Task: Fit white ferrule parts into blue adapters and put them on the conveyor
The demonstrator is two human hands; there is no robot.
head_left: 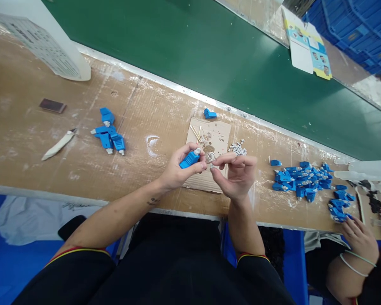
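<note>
My left hand [179, 167] is closed around a blue plastic part [189, 159] with a light grey tip that points up and away. Close to it, my right hand [236, 171] has its thumb and forefinger nearly together in a pinch. What lies between those fingertips, if anything, is too small to make out. Just beyond them shows a small round clear dish [211, 156]. Both hands are over a stained cardboard sheet [220, 129], where several thin sticks [196, 133] lie. Right of the sheet is a heap of tiny grey pieces [238, 148].
Blue parts lie in a left cluster [109, 135], a large right pile [301, 180] and singly [210, 113] above the cardboard. A white-handled pointed tool [59, 144] rests at left. Beyond runs a green belt [178, 51]. A co-worker's hand [360, 239] touches blue parts at right.
</note>
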